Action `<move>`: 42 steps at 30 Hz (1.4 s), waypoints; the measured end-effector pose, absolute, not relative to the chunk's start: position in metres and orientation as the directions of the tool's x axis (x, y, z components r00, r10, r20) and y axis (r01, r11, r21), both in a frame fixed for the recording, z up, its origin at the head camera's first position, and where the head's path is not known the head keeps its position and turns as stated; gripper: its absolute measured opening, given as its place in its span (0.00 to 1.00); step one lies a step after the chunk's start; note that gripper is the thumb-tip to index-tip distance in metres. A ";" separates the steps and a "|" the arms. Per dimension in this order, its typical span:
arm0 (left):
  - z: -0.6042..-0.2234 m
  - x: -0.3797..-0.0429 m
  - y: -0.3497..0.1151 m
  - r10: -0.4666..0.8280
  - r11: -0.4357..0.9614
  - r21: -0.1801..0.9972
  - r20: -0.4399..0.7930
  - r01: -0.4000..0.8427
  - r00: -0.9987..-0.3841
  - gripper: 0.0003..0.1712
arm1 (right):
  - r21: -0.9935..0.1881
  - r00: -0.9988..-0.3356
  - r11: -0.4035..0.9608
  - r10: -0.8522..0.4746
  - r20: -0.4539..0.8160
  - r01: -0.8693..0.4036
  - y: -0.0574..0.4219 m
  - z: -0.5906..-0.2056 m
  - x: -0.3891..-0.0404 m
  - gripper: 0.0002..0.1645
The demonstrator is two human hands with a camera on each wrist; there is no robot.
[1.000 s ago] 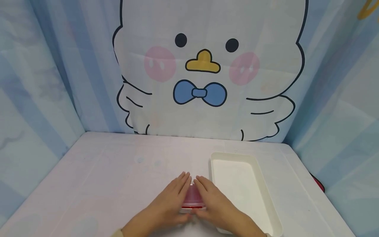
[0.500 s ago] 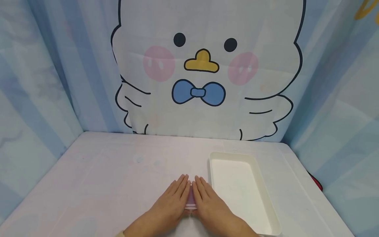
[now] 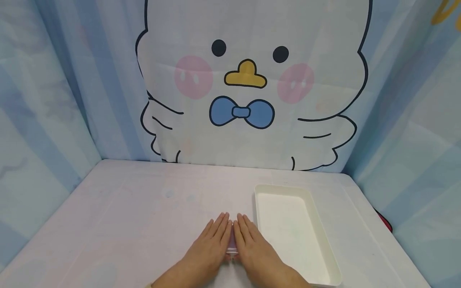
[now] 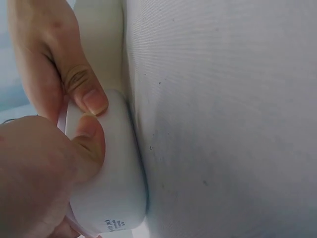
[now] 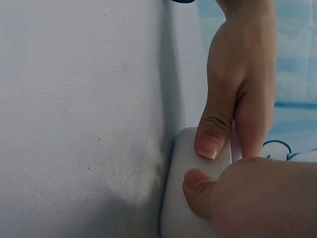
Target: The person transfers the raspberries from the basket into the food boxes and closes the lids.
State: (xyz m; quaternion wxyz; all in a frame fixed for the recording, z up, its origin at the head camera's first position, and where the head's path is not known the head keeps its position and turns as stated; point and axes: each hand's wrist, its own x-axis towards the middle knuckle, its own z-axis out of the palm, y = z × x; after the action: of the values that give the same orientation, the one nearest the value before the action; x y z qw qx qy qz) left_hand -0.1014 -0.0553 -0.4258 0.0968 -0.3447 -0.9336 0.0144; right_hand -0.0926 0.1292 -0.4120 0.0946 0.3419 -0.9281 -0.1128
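Observation:
A small white plastic container (image 4: 116, 153) with rounded corners stands on the table under a see-through pinkish lid (image 3: 232, 243). My left hand (image 3: 209, 248) lies over the lid's left side, its fingers straight and pointing away from me. The right hand (image 3: 255, 252) mirrors it on the other side, leaving a narrow strip of lid between them. In both wrist views, the left thumb (image 4: 89, 141) and right thumb (image 5: 210, 144) press on the container's near wall, tips close together. Small dark print (image 4: 114, 224) shows on that wall. Most of the lid is hidden under the hands.
A shallow, rectangular off-white tray (image 3: 325, 240) lies just right of the hands. Pale cloth covers the table (image 3: 126, 224). Behind it hangs a curtain (image 3: 187, 136) with a cartoon figure, and blue-striped curtains flank both sides.
A second ago the hands were farther apart, with more pink lid and its red edge showing. They have drawn together over the lid. In the last half second they have barely moved.

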 end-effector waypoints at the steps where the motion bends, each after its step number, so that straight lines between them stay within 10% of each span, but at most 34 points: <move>1: -0.426 -0.101 -0.056 0.646 0.762 -0.096 0.178 0.640 -0.743 0.41 | 0.272 -0.748 0.741 -0.657 0.098 -0.614 0.129 -0.411 -0.093 0.42; 17: -0.429 -0.099 -0.055 0.623 0.778 -0.102 0.243 0.620 -0.743 0.42 | 0.085 -0.786 0.799 -0.601 0.145 -0.595 0.131 -0.410 -0.095 0.48; 42: -0.432 -0.093 -0.053 0.604 0.794 -0.101 0.251 0.600 -0.757 0.41 | 0.189 -0.800 0.807 -0.585 0.130 -0.560 0.127 -0.421 -0.090 0.45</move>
State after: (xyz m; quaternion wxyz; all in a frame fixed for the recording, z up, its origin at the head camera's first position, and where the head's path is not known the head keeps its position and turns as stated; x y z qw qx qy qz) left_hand -0.0935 -0.0527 -0.4322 0.1364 -0.3211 -0.9372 0.0074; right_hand -0.0897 0.1268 -0.4205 0.0914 0.3025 -0.9461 -0.0708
